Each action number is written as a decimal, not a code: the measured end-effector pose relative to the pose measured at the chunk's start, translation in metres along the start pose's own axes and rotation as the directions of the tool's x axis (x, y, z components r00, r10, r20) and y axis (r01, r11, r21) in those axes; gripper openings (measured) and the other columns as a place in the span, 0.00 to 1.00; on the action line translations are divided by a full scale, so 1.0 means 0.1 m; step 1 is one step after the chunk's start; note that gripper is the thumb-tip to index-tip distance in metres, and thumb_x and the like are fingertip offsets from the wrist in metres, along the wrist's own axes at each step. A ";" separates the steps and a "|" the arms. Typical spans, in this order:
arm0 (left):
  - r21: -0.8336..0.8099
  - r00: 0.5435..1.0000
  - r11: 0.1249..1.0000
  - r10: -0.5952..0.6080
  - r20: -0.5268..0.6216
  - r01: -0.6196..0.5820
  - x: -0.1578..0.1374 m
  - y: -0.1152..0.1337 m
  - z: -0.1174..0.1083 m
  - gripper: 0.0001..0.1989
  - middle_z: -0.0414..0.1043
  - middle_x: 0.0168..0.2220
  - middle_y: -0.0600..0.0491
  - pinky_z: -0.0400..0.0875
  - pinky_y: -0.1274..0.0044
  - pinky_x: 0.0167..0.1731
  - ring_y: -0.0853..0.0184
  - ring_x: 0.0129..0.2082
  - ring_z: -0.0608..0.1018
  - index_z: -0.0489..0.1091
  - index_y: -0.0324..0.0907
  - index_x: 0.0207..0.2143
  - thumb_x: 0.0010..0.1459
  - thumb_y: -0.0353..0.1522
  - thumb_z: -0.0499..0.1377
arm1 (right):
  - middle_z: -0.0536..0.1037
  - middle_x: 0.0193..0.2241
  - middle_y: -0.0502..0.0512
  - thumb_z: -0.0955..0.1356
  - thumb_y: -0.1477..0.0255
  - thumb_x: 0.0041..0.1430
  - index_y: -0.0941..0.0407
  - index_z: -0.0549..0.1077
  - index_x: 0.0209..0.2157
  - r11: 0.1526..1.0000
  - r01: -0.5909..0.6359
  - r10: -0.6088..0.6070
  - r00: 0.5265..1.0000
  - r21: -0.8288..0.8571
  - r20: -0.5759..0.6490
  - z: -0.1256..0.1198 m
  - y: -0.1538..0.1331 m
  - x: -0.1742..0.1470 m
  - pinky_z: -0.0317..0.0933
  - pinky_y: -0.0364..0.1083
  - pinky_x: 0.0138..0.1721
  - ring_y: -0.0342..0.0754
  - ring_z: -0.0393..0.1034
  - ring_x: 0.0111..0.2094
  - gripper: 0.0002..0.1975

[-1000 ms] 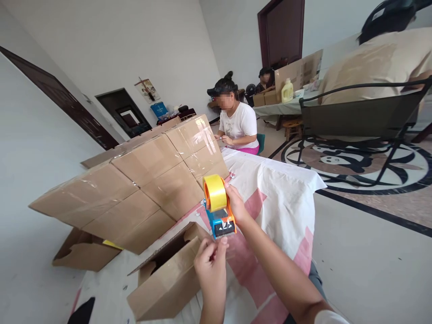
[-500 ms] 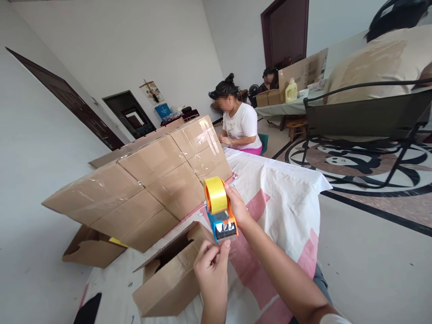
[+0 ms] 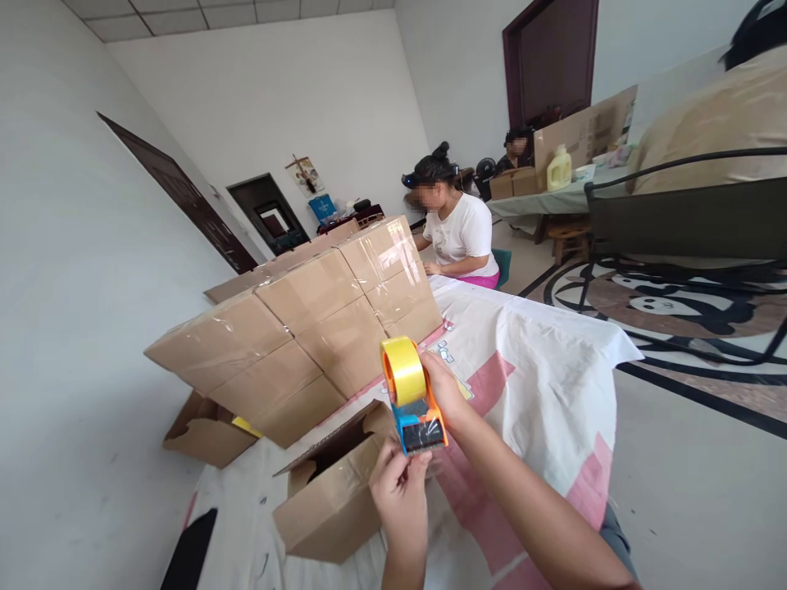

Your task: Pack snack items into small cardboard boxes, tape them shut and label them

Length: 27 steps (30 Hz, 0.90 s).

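My right hand (image 3: 443, 389) grips a blue and orange tape dispenser (image 3: 423, 430) from its right side, over the table. A roll of yellow-looking tape (image 3: 406, 370) sits on it. Just below the toothed edge, my left hand (image 3: 399, 487) is closed in a pinch at the loose end of clear tape (image 3: 435, 469). Behind that hand, an open cardboard box (image 3: 332, 508) lies on the cloth with its flap raised and its inside dark. Some of the right hand's fingers are hidden behind the dispenser.
Taped, stacked cardboard boxes (image 3: 320, 319) stand along the table's far left side. Another open box (image 3: 212, 430) is left of them. The patterned tablecloth (image 3: 541, 352) covers the table. A co-worker in a white shirt (image 3: 464, 229) sits beyond; a folding chair (image 3: 682, 217) is at right.
My view has turned slightly left, so the scene sits further right. Both hands keep their hold on the dispenser and tape end. The co-worker's hands have moved apart.
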<state>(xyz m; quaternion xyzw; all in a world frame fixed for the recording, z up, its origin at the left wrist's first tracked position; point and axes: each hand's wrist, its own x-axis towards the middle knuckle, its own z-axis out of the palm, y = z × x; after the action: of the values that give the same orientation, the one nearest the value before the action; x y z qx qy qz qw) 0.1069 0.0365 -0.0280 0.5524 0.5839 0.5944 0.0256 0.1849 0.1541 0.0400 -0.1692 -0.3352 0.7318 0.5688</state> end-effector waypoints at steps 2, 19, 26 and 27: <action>-0.011 1.000 1.000 0.006 -0.001 -0.006 -0.01 -0.01 -0.01 0.12 0.71 0.24 0.55 0.69 0.81 0.26 0.70 0.25 0.74 0.77 0.43 0.23 0.58 0.36 0.63 | 0.75 0.21 0.49 0.70 0.59 0.54 0.54 0.71 0.26 0.999 -0.009 0.009 1.000 0.040 0.002 0.05 -0.01 -0.03 0.63 0.45 0.25 0.47 0.69 0.23 0.13; 0.075 0.999 0.997 -0.001 -0.040 0.004 -0.03 -0.02 -0.08 0.18 0.65 0.19 0.56 0.62 0.81 0.19 0.72 0.19 0.67 0.73 0.42 0.16 0.54 0.40 0.65 | 0.75 0.19 0.50 0.68 0.54 0.55 0.54 0.70 0.27 0.993 -0.112 0.114 0.991 -0.037 0.067 0.08 0.01 -0.06 0.64 0.46 0.25 0.50 0.72 0.25 0.17; 0.085 0.996 0.994 0.079 -0.047 -0.075 -0.03 -0.03 -0.05 0.15 0.72 0.22 0.54 0.68 0.80 0.23 0.70 0.21 0.72 0.75 0.42 0.20 0.55 0.40 0.66 | 0.77 0.19 0.52 0.67 0.53 0.56 0.54 0.70 0.28 0.984 -0.175 0.173 0.978 0.009 0.113 0.13 -0.05 -0.14 0.65 0.47 0.24 0.51 0.73 0.21 0.18; 0.088 0.996 0.993 0.079 -0.047 -0.074 -0.04 -0.03 -0.06 0.15 0.72 0.22 0.54 0.68 0.80 0.23 0.70 0.21 0.72 0.76 0.42 0.20 0.55 0.41 0.66 | 0.77 0.19 0.52 0.67 0.53 0.56 0.54 0.70 0.27 0.984 -0.179 0.177 0.977 0.009 0.120 0.13 -0.06 -0.15 0.65 0.47 0.24 0.51 0.73 0.21 0.17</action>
<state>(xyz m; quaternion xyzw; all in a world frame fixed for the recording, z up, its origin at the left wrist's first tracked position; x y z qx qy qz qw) 0.1029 0.0309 -0.0309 0.5597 0.5879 0.5830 -0.0359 0.1855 0.1366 0.0512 -0.1492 -0.3445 0.7918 0.4818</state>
